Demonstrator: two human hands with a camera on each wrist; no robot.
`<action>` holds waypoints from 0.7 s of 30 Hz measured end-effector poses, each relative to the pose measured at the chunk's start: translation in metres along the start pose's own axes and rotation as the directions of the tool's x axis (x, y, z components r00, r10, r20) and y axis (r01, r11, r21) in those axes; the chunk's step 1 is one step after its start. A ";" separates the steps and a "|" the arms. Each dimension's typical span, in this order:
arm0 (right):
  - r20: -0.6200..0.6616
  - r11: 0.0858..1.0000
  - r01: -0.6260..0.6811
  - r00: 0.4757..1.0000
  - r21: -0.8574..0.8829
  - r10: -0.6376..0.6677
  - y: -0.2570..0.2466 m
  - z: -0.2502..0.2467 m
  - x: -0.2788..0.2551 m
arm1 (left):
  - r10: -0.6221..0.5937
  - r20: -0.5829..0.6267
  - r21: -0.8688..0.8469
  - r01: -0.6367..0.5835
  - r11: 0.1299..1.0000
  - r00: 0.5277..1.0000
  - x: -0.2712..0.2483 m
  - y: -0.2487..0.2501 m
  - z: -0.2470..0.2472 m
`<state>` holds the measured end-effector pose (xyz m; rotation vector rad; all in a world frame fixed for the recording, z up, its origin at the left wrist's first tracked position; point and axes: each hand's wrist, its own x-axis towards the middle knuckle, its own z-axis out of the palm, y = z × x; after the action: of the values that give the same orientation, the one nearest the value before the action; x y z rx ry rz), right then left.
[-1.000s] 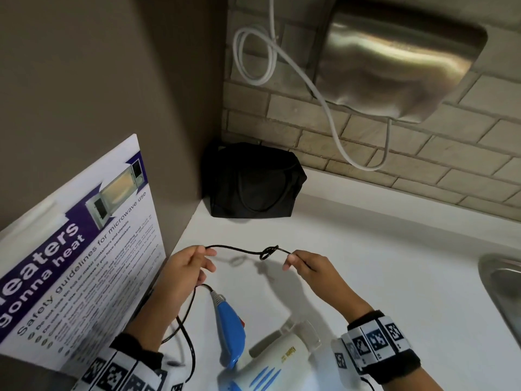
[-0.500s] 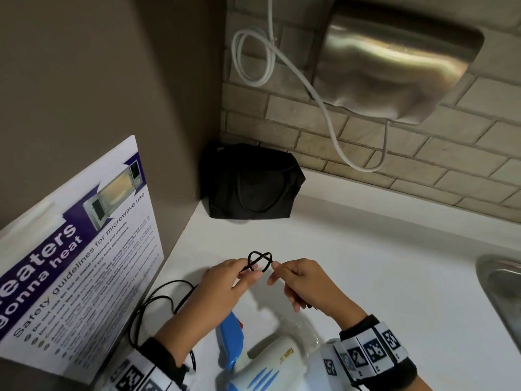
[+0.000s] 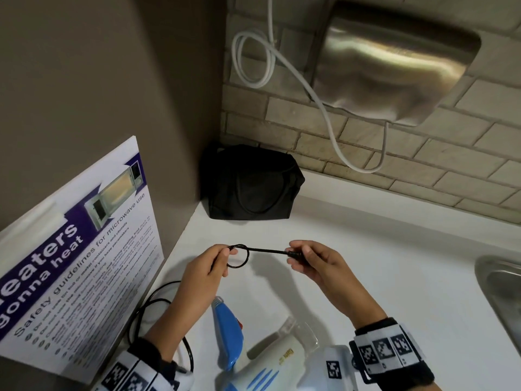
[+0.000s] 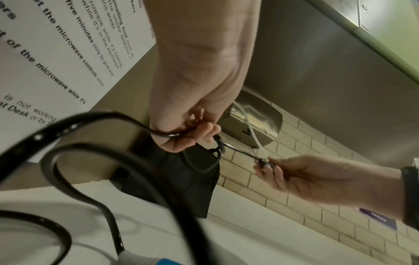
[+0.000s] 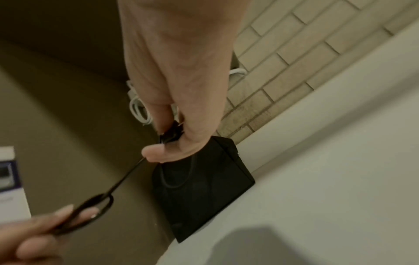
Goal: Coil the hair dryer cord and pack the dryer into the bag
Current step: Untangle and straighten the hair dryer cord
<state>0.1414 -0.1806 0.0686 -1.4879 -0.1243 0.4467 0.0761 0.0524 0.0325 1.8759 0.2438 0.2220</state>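
A thin, glossy black cord stretches taut above a white counter. The left hand pinches a small loop in it; the right hand pinches the ribbed plug end, likely pulling a knot loose so the cord can be coiled. Slack cord curls down to the smooth white-and-blue hair dryer, lying on the counter below the wrists. The soft, boxy black bag sits in the corner against the brick wall, apparently closed.
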 end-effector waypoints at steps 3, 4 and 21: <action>0.073 0.992 -0.043 0.997 0.114 0.035 0.002 0.006 -0.004 | 0.000 0.046 -0.018 0.001 1.000 0.999 0.000 -0.001 0.003; 0.081 0.994 -0.046 0.996 0.097 0.038 0.003 0.010 -0.005 | -0.003 0.058 -0.018 0.004 1.000 0.998 0.000 -0.002 0.004; 0.377 0.881 0.111 0.923 -0.460 0.080 0.001 0.033 -0.014 | 0.026 0.098 0.064 -0.033 0.997 0.995 -0.001 -0.005 0.002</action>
<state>0.1172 -0.1546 0.0737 -1.8618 -0.5983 0.7333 0.0757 0.0518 0.0272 1.9509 0.1581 0.1435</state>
